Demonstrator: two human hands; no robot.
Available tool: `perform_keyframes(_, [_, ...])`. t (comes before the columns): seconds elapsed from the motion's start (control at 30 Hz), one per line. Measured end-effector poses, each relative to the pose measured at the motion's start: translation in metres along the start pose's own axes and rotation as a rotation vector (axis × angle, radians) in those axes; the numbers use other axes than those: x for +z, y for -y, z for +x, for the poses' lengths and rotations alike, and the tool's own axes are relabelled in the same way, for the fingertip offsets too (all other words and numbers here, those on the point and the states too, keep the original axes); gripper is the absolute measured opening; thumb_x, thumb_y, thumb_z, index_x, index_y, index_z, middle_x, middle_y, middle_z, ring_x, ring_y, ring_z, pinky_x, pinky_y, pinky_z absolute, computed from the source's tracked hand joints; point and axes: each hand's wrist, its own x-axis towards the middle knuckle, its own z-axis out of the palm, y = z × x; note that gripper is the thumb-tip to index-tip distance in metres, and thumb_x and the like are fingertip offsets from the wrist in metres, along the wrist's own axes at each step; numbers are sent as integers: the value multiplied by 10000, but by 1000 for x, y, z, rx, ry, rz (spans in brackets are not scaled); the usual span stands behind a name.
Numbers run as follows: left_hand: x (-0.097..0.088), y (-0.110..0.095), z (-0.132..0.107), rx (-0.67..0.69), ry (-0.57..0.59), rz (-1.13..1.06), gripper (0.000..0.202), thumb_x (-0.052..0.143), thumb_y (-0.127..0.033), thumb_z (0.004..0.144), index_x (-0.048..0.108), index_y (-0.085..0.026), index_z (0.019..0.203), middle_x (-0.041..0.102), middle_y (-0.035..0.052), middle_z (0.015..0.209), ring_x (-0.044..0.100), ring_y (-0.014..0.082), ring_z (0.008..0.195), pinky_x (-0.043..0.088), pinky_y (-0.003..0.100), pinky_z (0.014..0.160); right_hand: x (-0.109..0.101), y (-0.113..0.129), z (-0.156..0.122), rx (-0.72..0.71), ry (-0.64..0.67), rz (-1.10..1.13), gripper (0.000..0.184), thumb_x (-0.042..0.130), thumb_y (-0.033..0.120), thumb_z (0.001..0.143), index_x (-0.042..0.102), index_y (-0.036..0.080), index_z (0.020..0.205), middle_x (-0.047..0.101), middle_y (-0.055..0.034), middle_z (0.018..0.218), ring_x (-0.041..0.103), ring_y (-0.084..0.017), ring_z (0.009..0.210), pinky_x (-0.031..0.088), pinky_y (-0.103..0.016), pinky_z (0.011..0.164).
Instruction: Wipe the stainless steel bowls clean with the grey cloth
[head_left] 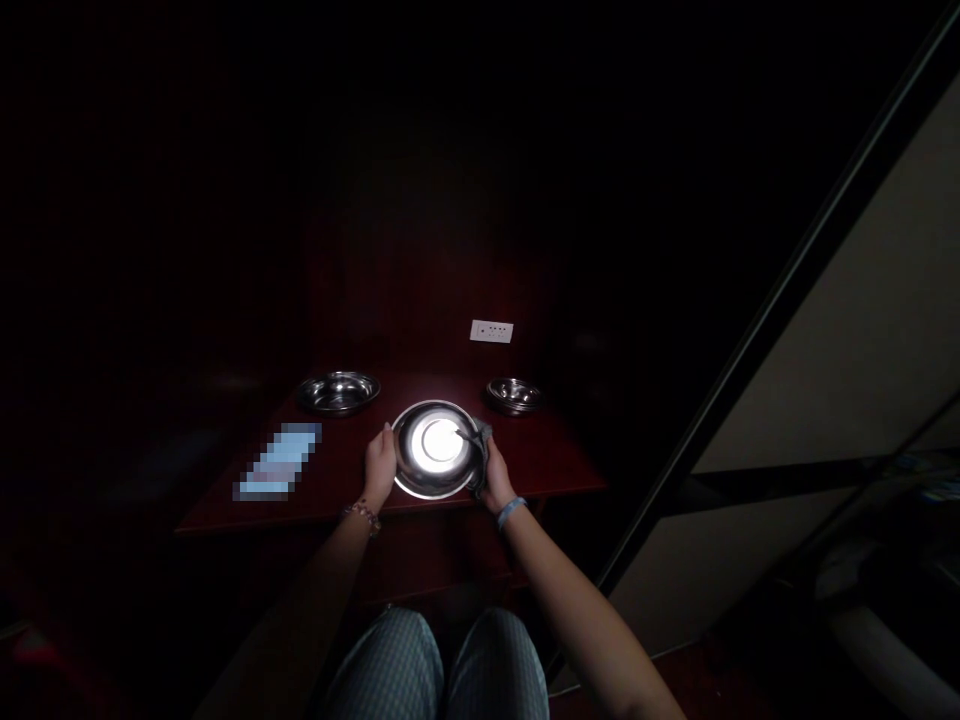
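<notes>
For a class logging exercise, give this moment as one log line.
left hand: holds bowl; right hand: holds cloth against bowl; behind: wall socket

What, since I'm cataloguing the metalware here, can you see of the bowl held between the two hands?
The bowl is round, shiny and silvery, apparently stainless steel, with a thin, pale rim. A bright glare fills its middle, where a ring shows. Its broad face is turned toward the camera, near the front edge of the red table; whether it touches the tabletop is unclear. The left hand grips its left side; the right hand holds a grey cloth against its right.
</notes>
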Motion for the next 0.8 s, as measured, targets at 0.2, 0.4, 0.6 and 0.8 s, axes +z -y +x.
perform_keyframes(0.2, [-2,-6,-5,-7,-94,-44,454,490,-566,927,494,-218,634,502,-22,592,449,142,592,378,265,595,34,-13,-16,-76,-202,16,489,581,574,897,711,148,1100,779,-97,1121,726,-208,1027,562,-327,949])
perform_keyframes(0.4, [26,-33,-24,-44,-280,-191,477,430,-619,936,511,-205,712,532,-24,664,502,139,649,447,276,673,59,-20,-23,-95,-380,128,636,457,661,911,663,138,1208,756,-126,1188,728,-219,1093,600,-341,907])
perform_keyframes(0.6, [60,-37,-63,-223,-396,-188,374,336,-402,991,494,-219,706,616,48,748,547,171,671,476,341,705,77,-13,-49,-116,-441,182,684,333,677,965,618,153,1299,759,-104,1188,726,-201,1112,591,-330,964])
perform_keyframes(0.8, [44,-43,-64,-127,-238,-99,382,332,-428,997,544,-211,765,659,72,793,596,199,732,497,332,727,59,1,-61,-144,-360,153,614,379,644,971,623,189,1303,740,-93,1240,688,-213,1203,555,-340,1036])
